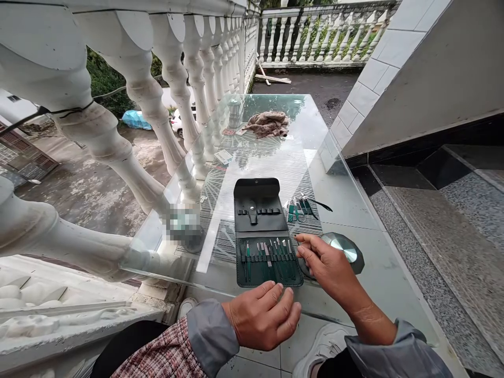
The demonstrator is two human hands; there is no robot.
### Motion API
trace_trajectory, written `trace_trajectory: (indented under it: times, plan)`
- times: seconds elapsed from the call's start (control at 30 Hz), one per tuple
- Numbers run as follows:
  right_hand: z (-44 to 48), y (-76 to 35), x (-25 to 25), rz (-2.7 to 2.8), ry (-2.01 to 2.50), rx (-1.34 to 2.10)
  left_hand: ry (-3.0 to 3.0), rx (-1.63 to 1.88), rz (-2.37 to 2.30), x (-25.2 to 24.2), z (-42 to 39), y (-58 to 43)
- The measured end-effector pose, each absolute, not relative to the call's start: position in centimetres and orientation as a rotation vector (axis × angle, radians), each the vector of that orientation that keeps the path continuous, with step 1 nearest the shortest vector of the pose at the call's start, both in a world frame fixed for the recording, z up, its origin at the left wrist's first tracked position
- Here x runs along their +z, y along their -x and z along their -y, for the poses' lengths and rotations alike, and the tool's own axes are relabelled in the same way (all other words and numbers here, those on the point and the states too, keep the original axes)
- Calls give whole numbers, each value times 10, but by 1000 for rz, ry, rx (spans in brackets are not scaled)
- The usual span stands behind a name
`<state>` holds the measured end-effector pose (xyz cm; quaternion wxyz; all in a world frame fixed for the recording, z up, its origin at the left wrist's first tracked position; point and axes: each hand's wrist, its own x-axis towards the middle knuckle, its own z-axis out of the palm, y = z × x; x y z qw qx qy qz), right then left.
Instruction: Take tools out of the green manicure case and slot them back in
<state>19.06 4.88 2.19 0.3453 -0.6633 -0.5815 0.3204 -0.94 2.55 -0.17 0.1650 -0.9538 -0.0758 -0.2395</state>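
Note:
A black tool case (263,231) lies unfolded on a glass table (271,152). Several green-handled tools (268,254) sit in loops on its near half. My left hand (262,315) rests at the case's near edge, fingers curled loosely and pressed against it, holding nothing I can see. My right hand (328,265) lies at the case's right edge, fingers stretched toward the tools, fingertips touching the case's side. A small group of loose green tools (303,206) lies on the glass to the right of the case's upper half.
A round metal table fitting (346,251) shows beside my right hand. A crumpled brown cloth (268,124) lies at the far end. A white balustrade (173,84) runs along the left. A tiled wall (394,68) and dark steps (433,210) stand on the right.

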Motion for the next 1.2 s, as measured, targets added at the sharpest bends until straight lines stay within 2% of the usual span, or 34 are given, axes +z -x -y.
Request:
trace_trajectory:
  times: [0.3,0.83,1.2]
  plan:
    - [-48,-180,27,1323,1593,1161,2706,-731,247,-4,-30,8]
    - [-76,-134,22,1341,1451,1103,2733,-713,191,3,-29,12]
    - [-89,-116,19,1488,1546,835,2679,-732,338,6,-25,22]
